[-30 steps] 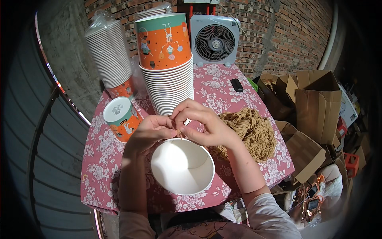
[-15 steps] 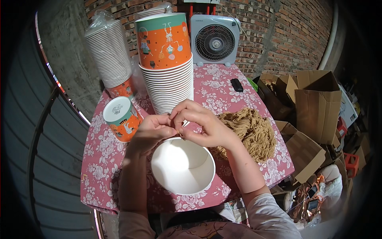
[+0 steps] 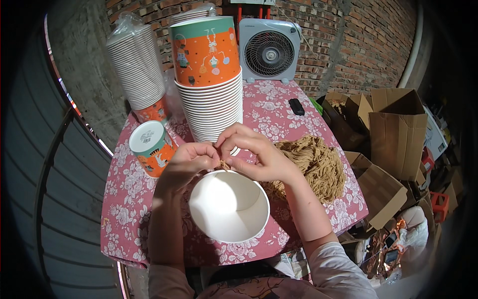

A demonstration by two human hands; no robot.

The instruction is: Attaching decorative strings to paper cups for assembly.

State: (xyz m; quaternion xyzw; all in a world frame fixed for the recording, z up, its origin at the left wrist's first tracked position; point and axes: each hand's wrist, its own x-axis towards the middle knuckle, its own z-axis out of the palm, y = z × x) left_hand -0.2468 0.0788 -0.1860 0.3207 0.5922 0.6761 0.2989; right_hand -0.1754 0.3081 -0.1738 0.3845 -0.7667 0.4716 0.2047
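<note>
We see the left hand [image 3: 189, 162] with its fingers curled in and thumb and forefinger pinched together on a small bit of tan cord [image 3: 223, 165]. The right hand [image 3: 266, 162] meets it, fingers arched and thumb pressed in on the same cord, though its fingertips are partly hidden from us. The cord sits just above the far rim of a white-lined bucket [image 3: 211, 202], which stands between our forearms with its mouth toward us, on the near part of the flowered tabletop [image 3: 127, 219]. A loose heap of tan cord [image 3: 316, 169] lies to its right. Compared with a second ago, the cord shows as a small bunch instead of a short hanging end; our hands, the bucket and the heap hold nearly the same places.
</note>
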